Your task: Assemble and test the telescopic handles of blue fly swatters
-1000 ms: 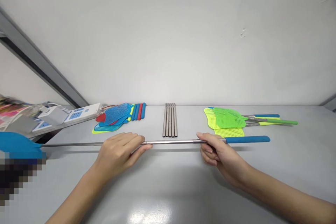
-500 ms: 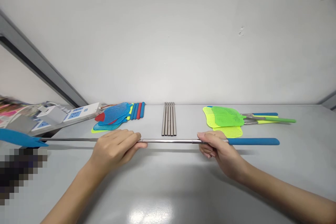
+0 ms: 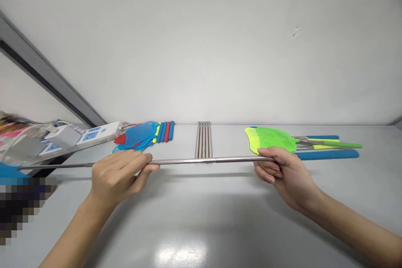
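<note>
A fly swatter (image 3: pixel 184 161) with a long telescopic metal rod lies level across the view, above the grey table. My left hand (image 3: pixel 116 173) is closed around the rod left of the middle, knuckles up. Near the handle end, my right hand (image 3: pixel 285 173) grips the rod between thumb and fingers. Beyond that hand sticks out the swatter's blue handle (image 3: pixel 329 154). Its blue head (image 3: pixel 12 173) is cut off by the left edge. Behind the rod lie several loose metal rods (image 3: pixel 204 140) side by side.
Swatter heads (image 3: pixel 138 134) in blue and red lie back left beside short coloured handles (image 3: pixel 165 132). Green and yellow swatters (image 3: pixel 273 139) are stacked back right. A white power strip (image 3: pixel 103 132) with plugs stands at left. The grey wall (image 3: pixel 201 58) rises behind.
My hands have moved farther apart, the left one leftward and the right one rightward. The swatter's rod is drawn out longer, its handle farther right and its head farther left.
</note>
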A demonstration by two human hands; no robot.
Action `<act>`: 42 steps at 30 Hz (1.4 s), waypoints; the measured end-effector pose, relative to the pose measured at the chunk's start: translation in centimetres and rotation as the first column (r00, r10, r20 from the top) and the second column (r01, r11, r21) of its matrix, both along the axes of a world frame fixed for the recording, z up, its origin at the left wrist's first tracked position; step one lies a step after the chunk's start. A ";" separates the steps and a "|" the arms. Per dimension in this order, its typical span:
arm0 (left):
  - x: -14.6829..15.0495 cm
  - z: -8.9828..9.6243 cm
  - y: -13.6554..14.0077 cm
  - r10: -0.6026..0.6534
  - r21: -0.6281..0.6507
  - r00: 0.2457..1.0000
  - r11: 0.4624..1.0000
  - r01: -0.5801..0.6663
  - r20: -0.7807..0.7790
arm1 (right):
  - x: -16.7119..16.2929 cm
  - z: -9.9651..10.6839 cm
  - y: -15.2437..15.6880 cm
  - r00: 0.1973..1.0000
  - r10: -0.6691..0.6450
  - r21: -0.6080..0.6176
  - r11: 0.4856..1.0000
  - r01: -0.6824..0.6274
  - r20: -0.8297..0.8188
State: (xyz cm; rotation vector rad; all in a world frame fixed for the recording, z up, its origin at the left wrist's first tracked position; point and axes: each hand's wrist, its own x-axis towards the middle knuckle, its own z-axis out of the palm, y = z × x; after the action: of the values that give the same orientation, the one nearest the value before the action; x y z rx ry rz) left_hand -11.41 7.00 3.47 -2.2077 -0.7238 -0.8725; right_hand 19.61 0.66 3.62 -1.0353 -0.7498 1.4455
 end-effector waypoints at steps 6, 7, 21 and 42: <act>-0.2 -0.7 0.5 -0.044 -0.097 0.999 0.994 0.046 0.024 | -0.2 -0.8 -0.1 0.998 0.041 0.028 0.999 -0.043 0.052; -0.1 -0.8 0.4 -0.048 -0.107 0.998 0.993 0.051 0.033 | -0.2 -0.9 0.0 0.998 0.046 0.023 0.999 -0.047 0.040; 2.6 -1.1 -1.1 0.007 -0.215 0.999 0.977 0.001 0.039 | -0.9 -2.6 0.1 0.995 0.001 0.026 1.000 0.002 -0.098; 6.4 -2.3 -3.0 -0.083 -0.319 0.994 0.946 0.059 -0.065 | -2.7 -3.9 -1.5 0.929 0.366 -0.059 0.928 -0.369 -0.047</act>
State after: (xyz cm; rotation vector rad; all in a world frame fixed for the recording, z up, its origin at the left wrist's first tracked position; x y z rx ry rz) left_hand -4.99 4.00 1.14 -2.5510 -0.7967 -0.7407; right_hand 16.87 -0.86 -0.27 -0.9490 -0.9100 1.8159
